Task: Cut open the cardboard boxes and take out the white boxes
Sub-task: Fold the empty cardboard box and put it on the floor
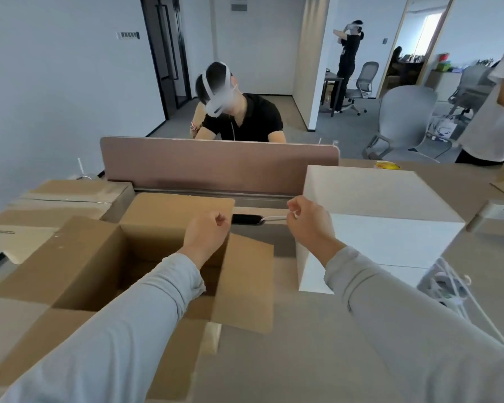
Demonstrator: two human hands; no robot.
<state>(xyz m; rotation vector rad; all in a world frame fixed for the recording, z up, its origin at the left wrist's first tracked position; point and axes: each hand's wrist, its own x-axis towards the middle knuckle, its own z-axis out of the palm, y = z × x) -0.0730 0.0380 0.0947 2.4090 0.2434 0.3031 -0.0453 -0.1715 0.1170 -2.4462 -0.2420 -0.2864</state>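
An open cardboard box stands in front of me on the left with its flaps spread; the part of its inside that shows is dark and bare. A large white box rests on the table to the right of it. Above the open box's far right corner hovers my left hand, curled into a fist with nothing visible in it. Beside the white box's near left corner, my right hand pinches a white cord. The cord runs to a black object lying on the table between the two boxes.
A taped, sealed cardboard box sits at the back left. A brown divider panel closes off the far edge, with a person in a headset seated behind it. White cables hang at the table's right edge. Another person stands at far right.
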